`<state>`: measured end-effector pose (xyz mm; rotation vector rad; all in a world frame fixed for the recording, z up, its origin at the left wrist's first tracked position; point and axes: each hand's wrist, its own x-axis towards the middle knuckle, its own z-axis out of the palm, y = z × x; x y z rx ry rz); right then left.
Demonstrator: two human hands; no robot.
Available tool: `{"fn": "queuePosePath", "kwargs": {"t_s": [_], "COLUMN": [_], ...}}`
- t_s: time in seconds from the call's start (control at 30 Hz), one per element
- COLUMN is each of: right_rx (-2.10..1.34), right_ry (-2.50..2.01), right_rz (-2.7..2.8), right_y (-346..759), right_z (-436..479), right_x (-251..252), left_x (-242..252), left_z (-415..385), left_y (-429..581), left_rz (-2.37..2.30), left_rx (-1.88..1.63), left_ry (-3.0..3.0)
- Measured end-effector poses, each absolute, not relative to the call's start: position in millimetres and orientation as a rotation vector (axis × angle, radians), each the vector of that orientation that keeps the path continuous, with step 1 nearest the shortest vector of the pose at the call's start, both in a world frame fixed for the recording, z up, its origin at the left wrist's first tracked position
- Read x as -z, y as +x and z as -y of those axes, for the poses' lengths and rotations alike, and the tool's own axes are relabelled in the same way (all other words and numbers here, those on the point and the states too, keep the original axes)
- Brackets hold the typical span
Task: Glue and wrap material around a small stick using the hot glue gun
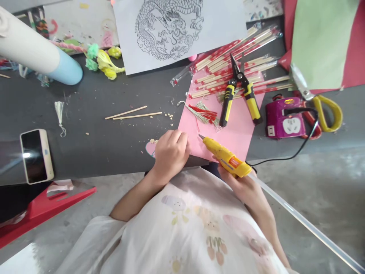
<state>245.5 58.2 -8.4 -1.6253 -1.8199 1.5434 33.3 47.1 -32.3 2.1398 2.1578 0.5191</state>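
The table (94, 156) bears sticks (137, 115), phone (34, 156), pink paper (238, 136).

Dark grey table (128, 148), matte top, stretching from left edge of view to right; front edge straight, sitting higher at right. Pale, stained surface (81, 23) at upper left, nature unclear. Floor (322, 198) below table: grey, concrete-like, mottled with lighter and darker patches. Red piece (54, 207) at lower left, narrowing to point near table edge; whether furniture, cannot tell. Light soft, fairly even; floor palest near table at right.
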Motion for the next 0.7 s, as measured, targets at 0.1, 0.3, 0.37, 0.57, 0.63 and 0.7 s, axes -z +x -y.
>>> {"fn": "queuePosePath", "kwargs": {"t_s": [0.1,0.3,0.37,0.57,0.63,0.7], "right_rx": [-1.556,-1.554,-1.542,-1.545,-1.545,-1.545], "right_ry": [-1.623,-1.594,-1.592,-1.619,-1.63,-1.628], "right_rz": [1.795,1.811,1.825,1.855,1.856,1.853], "right_y": [244,242,241,239,239,238], "right_z": [-57,-58,-58,-56,-56,-56], "right_x": [9,10,10,11,10,9], "left_x": [27,26,26,26,27,28], "left_z": [-39,-27,-26,-27,-28,-29], "left_y": [34,27,24,20,19,19], "left_rz": [-2.087,-2.061,-2.074,-2.082,-2.072,-2.062], "left_rx": [-0.572,-0.723,-0.779,-0.86,-0.864,-0.848], "left_ry": [2.075,2.045,2.036,1.998,1.997,1.994]}}
